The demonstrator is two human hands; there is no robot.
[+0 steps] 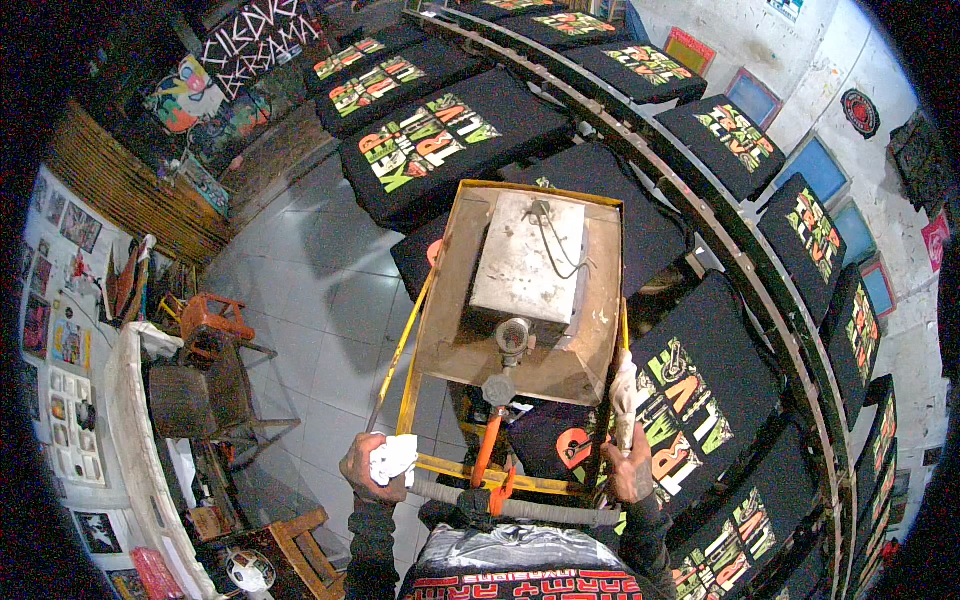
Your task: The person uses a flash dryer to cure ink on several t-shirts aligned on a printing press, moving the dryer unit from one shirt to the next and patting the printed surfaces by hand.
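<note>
In front of me is a box-shaped metal heater (525, 260) in a wide, rust-stained hood, carried on a yellow metal frame (545, 484). An orange hose (488, 445) runs from its round fitting toward my waist. My left hand (370, 464) is closed on a bunched white cloth (394, 461) at the frame's left side; the bar beneath it is hidden. My right hand (628, 470) wraps the lower end of a pale cloth-wrapped handle (624, 405) on the right. Black T-shirts (440, 140) with green and orange prints lie flat under and around the heater.
A long curved metal rail (690, 160) passes between rows of shirt boards. On the left stand a dark chair (195, 395), an orange stool (212, 322) and a wooden stand (295, 550). Blue-meshed screen frames (815, 170) lean against the right wall. The floor is grey tile (315, 290).
</note>
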